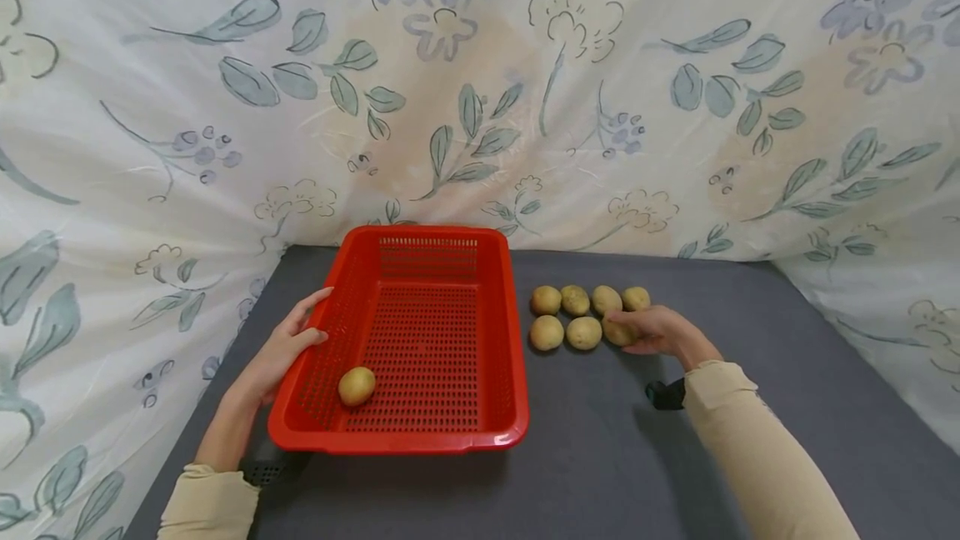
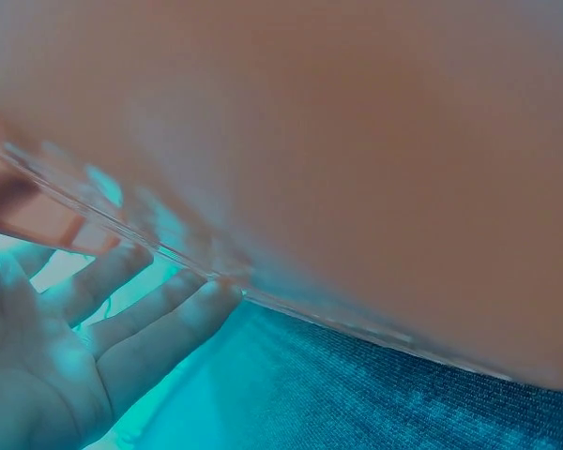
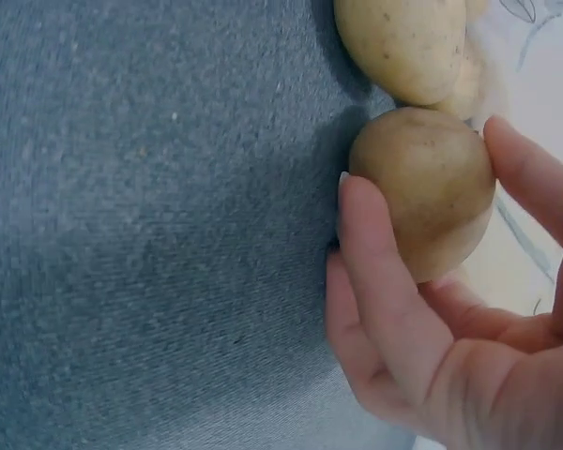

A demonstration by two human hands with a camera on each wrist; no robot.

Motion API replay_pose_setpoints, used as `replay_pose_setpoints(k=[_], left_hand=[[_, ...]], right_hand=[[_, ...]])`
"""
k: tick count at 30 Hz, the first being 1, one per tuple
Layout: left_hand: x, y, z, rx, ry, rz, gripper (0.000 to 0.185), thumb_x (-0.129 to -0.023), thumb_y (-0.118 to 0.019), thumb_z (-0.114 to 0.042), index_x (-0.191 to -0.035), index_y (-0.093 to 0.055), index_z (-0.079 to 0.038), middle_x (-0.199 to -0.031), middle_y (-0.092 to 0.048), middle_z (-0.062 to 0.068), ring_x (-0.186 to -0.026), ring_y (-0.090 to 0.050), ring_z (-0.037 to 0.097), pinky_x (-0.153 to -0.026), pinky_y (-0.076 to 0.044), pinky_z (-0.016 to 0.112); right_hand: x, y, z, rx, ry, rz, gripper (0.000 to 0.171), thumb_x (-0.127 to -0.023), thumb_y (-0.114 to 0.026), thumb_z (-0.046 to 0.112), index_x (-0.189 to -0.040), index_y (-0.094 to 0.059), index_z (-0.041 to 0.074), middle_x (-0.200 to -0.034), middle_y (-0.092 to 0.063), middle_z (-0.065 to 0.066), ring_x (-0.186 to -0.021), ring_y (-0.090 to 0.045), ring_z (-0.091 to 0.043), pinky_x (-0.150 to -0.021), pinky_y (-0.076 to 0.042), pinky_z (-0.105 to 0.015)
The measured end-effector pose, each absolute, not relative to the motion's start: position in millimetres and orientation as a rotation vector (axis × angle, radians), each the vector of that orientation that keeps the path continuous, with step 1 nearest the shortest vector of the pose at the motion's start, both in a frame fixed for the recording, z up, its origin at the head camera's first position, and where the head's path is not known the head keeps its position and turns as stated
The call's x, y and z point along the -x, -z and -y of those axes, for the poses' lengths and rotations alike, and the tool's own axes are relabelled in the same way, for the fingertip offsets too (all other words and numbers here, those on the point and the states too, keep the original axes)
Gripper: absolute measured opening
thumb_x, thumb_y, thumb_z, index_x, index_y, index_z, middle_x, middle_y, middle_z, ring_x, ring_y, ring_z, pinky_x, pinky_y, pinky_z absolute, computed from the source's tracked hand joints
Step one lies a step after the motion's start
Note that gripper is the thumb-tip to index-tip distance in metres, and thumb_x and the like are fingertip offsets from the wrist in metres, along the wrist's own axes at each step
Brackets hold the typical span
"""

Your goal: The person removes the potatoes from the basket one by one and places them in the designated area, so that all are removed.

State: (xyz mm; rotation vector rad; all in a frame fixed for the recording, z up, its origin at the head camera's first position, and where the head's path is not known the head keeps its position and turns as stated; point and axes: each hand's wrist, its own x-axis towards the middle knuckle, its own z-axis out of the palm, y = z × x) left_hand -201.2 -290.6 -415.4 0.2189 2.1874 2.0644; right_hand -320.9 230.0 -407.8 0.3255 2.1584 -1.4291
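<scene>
A red plastic basket (image 1: 423,357) with slotted sides sits left of centre. One potato (image 1: 357,386) lies inside it, near the front left corner. My left hand (image 1: 283,352) grips the basket's left rim, thumb over the edge; in the left wrist view, fingertips (image 2: 216,291) reach the basket's side from below. To the right of the basket, my right hand (image 1: 656,330) holds a potato (image 3: 427,187) between thumb and fingers, at the right end of the front row. In the right wrist view another potato (image 3: 408,42) sits right beside it.
Several potatoes (image 1: 575,300) form a back row right of the basket, with two more potatoes (image 1: 584,333) in front of them. Grey cloth (image 1: 585,457) covers the table. A floral curtain (image 1: 465,107) hangs along the back and sides.
</scene>
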Motion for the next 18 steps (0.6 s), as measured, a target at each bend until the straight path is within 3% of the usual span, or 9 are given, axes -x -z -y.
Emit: replay_pose_setpoints(k=[6, 11, 18], left_hand=[[202.8, 415.2, 290.3, -0.22, -2.054, -2.188, 0.063, -0.097, -0.039, -0.006, -0.153, -0.014, -0.018, -0.143, -0.025, 0.023, -0.103, -0.058, 0.025, -0.075, -0.053, 0.041], [204.3, 414.6, 290.2, -0.225, -2.054, -2.196, 0.063, -0.096, -0.039, -0.004, -0.153, -0.015, -0.017, -0.143, -0.025, 0.023, -0.101, -0.058, 0.024, -0.075, -0.053, 0.041], [203.0, 415.8, 290.7, -0.226, -2.055, -2.195, 0.063, -0.097, -0.039, -0.005, -0.153, -0.014, -0.018, -0.143, -0.024, 0.023, -0.101, -0.058, 0.025, -0.074, -0.053, 0.042]], right_hand=[[317.6, 400.2, -225.3, -0.337, 1.335, -2.219, 0.09, -0.094, -0.059, 0.031, -0.145, -0.001, -0.014, -0.145, -0.01, -0.04, -0.115, -0.05, -0.04, -0.082, -0.052, -0.038], [317.4, 397.7, -227.3, -0.312, 1.33, -2.203, 0.084, -0.097, -0.053, 0.031, -0.145, -0.002, -0.016, -0.144, -0.013, -0.041, -0.11, -0.055, -0.038, -0.081, -0.052, -0.037], [316.6, 398.2, -228.8, -0.309, 1.341, -2.179, 0.086, -0.098, -0.05, 0.032, -0.145, 0.004, -0.014, -0.144, -0.012, -0.043, -0.128, -0.031, -0.05, -0.084, -0.051, -0.039]])
